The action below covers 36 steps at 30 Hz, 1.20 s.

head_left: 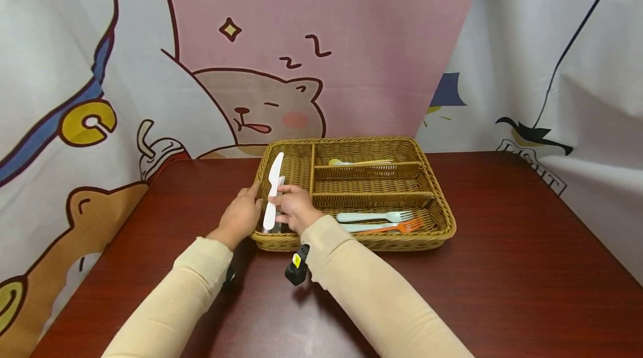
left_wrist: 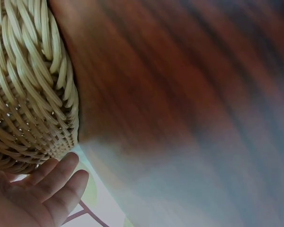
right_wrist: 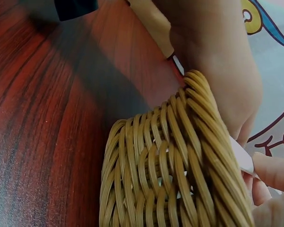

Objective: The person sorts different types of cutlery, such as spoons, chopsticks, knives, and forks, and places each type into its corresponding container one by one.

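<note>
My right hand pinches a white plastic knife by its handle, above the basket's left compartment. The knife's blade points away from me. Under it lie other pale utensils, mostly hidden by the knife and fingers. At the left rim of the brown wicker basket is my left hand. In the left wrist view its fingers extend loosely beside the woven wall. The right wrist view shows a thumb and fingertips on the white knife, partly behind the wicker rim.
The front right compartment holds a pale green fork and an orange fork over another pale handle. Yellowish utensils lie in the back compartment. The basket stands on a dark red wooden table, before a printed curtain.
</note>
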Each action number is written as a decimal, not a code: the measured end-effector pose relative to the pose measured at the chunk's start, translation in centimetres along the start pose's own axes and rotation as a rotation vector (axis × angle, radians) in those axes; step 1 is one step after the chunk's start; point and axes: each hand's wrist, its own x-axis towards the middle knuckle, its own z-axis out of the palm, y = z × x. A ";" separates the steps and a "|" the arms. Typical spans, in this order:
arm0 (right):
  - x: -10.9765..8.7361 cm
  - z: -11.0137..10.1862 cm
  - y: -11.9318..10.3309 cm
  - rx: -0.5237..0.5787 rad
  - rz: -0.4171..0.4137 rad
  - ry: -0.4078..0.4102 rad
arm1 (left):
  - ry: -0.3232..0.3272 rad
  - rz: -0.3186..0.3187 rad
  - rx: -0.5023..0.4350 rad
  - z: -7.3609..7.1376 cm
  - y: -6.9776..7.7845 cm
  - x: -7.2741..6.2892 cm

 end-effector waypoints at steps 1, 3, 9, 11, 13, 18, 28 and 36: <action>0.0 0.0 0.0 -0.002 0.001 0.000 | -0.005 -0.003 -0.003 0.0 0.0 0.0; 0.1 0.1 0.1 -0.015 0.005 0.003 | -0.012 -0.007 -0.006 0.0 0.0 0.0; 0.0 0.1 0.3 -0.037 0.015 0.004 | -0.016 -0.004 -0.010 0.1 -0.1 -0.1; 0.0 0.2 0.4 -0.037 0.017 -0.005 | -0.013 -0.004 -0.012 0.1 -0.1 -0.1; -0.1 0.2 0.5 -0.042 0.022 -0.009 | -0.011 -0.004 -0.013 0.1 -0.1 -0.1; -0.1 0.3 0.7 -0.060 0.024 -0.004 | -0.009 0.002 -0.009 0.1 0.0 -0.2; 0.1 0.3 0.7 -0.082 0.021 -0.020 | 0.005 0.006 -0.010 -0.1 0.0 0.0; 0.0 0.3 0.8 -0.031 0.008 -0.043 | 0.028 0.021 -0.023 0.0 -0.1 -0.1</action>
